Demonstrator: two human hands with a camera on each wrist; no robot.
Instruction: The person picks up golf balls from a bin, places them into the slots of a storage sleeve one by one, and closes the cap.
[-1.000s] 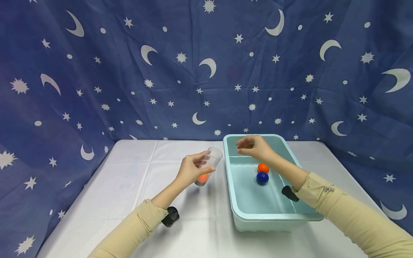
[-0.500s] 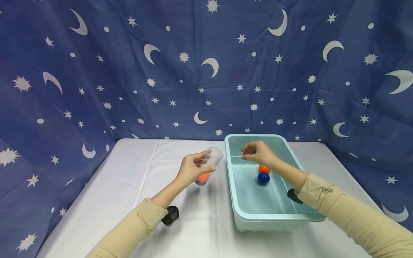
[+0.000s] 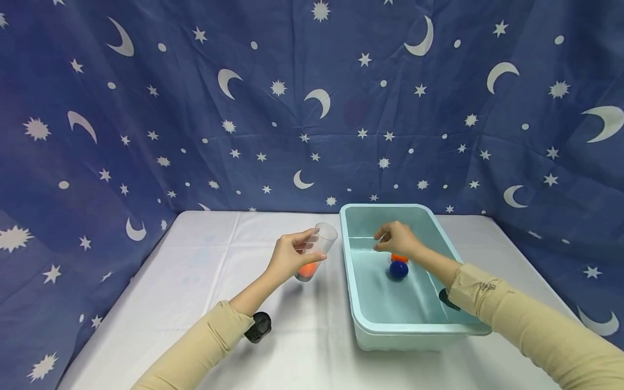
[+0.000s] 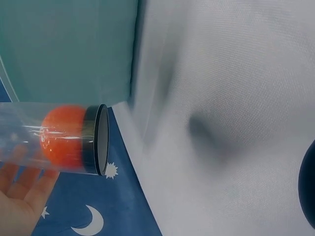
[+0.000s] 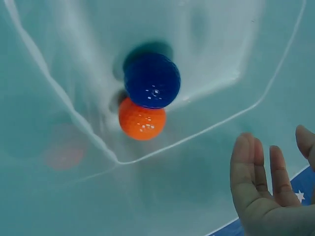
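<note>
My left hand [image 3: 284, 261] grips a clear plastic tube [image 3: 324, 234], tilted and held above the white cloth. At the tube's lower end sits an orange ball [image 4: 64, 137], against a dark base [image 4: 96, 140]. Over the pale green tub [image 3: 358, 303], my right hand [image 3: 401, 240] hangs with loosely bent fingers and nothing between them. Below it on the tub floor lie a blue golf ball [image 5: 152, 81] and an orange golf ball [image 5: 142, 119], touching or nearly so. In the head view the right hand partly covers that orange ball [image 3: 400, 259].
The tub stands on the right part of the white-covered table [image 3: 292, 346], its walls rising around the balls. A blue curtain [image 3: 273, 108] with moons and stars hangs behind and at the sides. A black wrist camera [image 3: 258, 327] sits under the left wrist.
My right hand has moved down and to the right, closer to the two balls in the tub. The left hand keeps its grip on the tube, in nearly the same place.
</note>
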